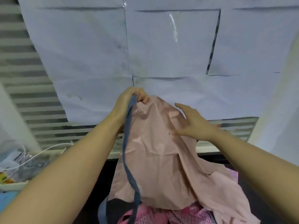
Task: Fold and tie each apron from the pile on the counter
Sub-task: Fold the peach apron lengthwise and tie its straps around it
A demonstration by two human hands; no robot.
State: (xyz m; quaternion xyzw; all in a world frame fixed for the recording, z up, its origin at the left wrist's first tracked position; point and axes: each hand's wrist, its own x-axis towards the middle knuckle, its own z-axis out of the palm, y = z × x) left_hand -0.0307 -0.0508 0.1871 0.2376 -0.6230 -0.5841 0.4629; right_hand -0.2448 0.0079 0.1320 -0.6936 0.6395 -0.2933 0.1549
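Holding up a pale pink apron (pixel 158 159) is the left hand (pixel 129 101), fingers curled tight round the top edge of the cloth together with a blue strap (pixel 127 143). That strap dangles straight down toward 6 o'clock, over the front of the fabric. The right hand (pixel 192 125) sits at about 2 o'clock from the apron's middle, fingers straight and spread, gripping nothing. Its thumb looks like it's touching the cloth, though I honestly can't tell for sure.

The apron's lower half drapes down onto the rest of the pile (pixel 194 214) at 6 o'clock, where pink checked fabric and some dark cloth poke out from under it. All of that lies on a dark counter (pixel 210 159), mostly hidden by the apron and both forearms.

Behind everything, from 10 to 2 o'clock, big white paper sheets (pixel 169 46) cover the wall, with striped slats (pixel 24 78) showing at 9 o'clock. Down at 8 o'clock a white cable (pixel 40 152) runs into some blurry clutter (pixel 16 167) I can't make out.
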